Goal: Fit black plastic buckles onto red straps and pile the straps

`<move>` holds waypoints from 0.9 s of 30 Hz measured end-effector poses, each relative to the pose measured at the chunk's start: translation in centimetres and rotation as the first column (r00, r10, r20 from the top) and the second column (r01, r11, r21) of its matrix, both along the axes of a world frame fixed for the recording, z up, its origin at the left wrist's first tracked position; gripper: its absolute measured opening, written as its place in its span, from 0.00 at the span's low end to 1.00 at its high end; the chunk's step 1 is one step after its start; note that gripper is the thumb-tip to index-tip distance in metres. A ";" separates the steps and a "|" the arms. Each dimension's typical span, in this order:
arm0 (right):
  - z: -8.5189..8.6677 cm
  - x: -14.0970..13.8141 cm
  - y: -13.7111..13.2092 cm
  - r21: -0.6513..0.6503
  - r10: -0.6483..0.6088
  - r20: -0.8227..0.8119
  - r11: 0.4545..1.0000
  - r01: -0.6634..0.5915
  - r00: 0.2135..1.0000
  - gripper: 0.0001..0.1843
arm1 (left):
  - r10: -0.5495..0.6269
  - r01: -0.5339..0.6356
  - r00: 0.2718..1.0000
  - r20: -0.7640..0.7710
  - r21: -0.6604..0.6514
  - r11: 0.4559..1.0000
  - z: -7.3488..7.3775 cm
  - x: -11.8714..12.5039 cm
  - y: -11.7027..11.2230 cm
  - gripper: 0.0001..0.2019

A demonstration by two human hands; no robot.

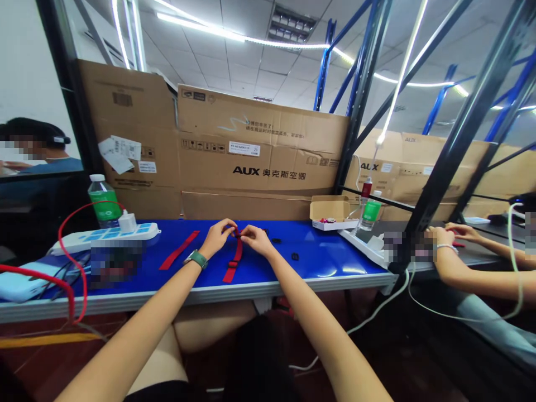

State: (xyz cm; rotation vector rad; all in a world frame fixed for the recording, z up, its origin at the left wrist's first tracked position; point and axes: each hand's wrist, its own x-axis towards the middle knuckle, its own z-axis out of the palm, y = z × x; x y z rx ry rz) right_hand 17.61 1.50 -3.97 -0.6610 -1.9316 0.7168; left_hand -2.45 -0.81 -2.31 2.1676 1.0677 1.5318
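Note:
A red webbing strap hangs down toward me on the blue tabletop, with a black slide buckle across its lower part. At its upper end, my left hand pinches the webbing, fingers closed. Close beside it, my right hand is closed on the same strap near a small dark piece, partly hidden by the fingers. Left of my hands lies a second red strap, flat and slanted. Two small black buckles, one nearer and one farther, rest to the right.
A power strip and a green-labelled bottle stand at the left, near red cables and a pale blue case. An open carton sits at the back right, beside another power strip. Co-workers sit on both sides.

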 end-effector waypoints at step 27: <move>-0.1 1.3 0.6 0.262 -0.552 -0.021 0.802 0.537 0.834 0.08 | 0.028 0.018 0.824 -0.566 0.075 0.997 -1.1 1.2 -0.7 0.11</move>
